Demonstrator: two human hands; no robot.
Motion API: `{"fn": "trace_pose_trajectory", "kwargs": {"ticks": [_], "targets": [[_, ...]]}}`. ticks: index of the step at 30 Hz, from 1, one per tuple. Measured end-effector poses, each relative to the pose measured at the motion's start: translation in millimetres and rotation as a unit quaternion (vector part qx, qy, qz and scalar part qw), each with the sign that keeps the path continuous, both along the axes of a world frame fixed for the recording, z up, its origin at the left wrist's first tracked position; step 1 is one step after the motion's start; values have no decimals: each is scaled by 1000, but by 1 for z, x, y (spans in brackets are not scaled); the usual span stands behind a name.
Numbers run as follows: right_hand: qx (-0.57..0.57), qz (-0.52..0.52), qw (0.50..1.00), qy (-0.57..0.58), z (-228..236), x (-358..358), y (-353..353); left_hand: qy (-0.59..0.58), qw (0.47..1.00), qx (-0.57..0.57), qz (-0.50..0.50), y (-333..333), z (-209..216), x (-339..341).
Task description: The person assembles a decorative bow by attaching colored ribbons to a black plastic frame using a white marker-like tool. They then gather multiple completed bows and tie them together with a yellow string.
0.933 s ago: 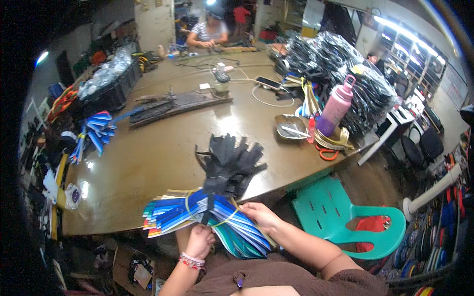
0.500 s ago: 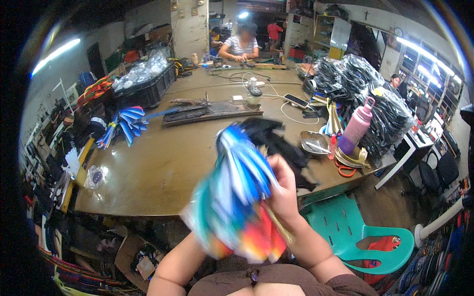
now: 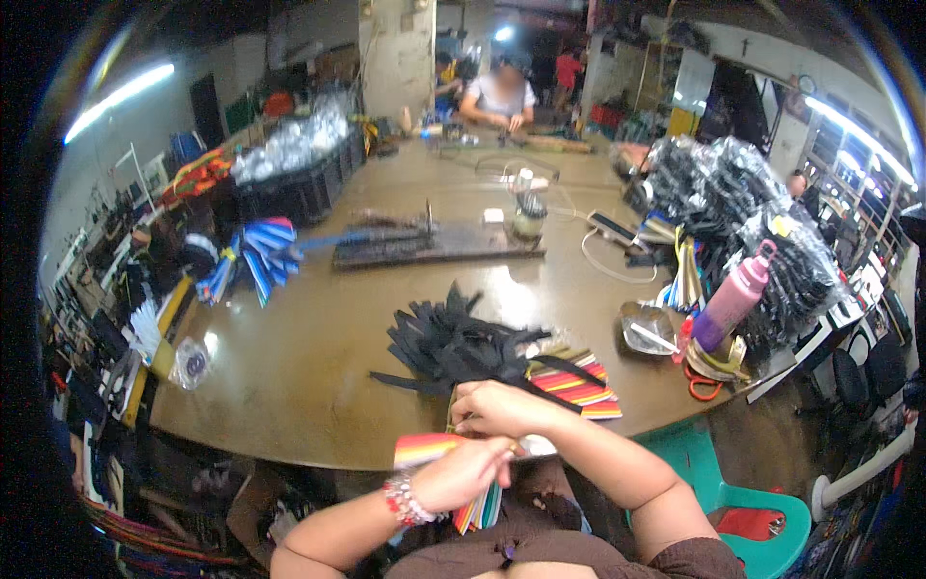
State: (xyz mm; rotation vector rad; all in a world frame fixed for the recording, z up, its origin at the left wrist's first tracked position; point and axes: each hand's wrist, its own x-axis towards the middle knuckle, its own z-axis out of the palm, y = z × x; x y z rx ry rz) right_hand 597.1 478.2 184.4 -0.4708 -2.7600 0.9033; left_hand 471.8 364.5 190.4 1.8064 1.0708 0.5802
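Observation:
My left hand, a beaded bracelet at its wrist, is closed around a bundle of coloured strips at the table's near edge. Red, orange and yellow strips stick out to its left, with blue and teal ends hanging below. Close above it, my right hand pinches a thin yellowish strand at the bundle; its fingertips are partly hidden. Just beyond the hands lies a heap of black strips. Red, yellow and white striped strips rest beside my right forearm.
Right of the brown table stand a pink-purple bottle, a small dish, orange-handled scissors and plastic-wrapped black goods. A blue strip bundle lies left. A dark board lies farther back. A green chair is at right.
The coloured bundle has come down and closer to my body, uncovering the black heap. Both hands now meet at it, and striped strips lie on the table at right.

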Motion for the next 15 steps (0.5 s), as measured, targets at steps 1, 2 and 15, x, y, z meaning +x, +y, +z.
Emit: {"fn": "trace_pose_trajectory", "kwargs": {"ticks": [1, 2, 15], "targets": [[5, 27, 1000, 3, 2, 7, 2, 31, 994, 105, -3, -1, 6, -7], [37, 29, 999, 22, 4, 12, 1, 67, 990, 123, 2, 1, 13, -15], [46, -119, 991, 39, 24, 40, -9, 247, 914, 267, -181, -34, 38, 2]]}}
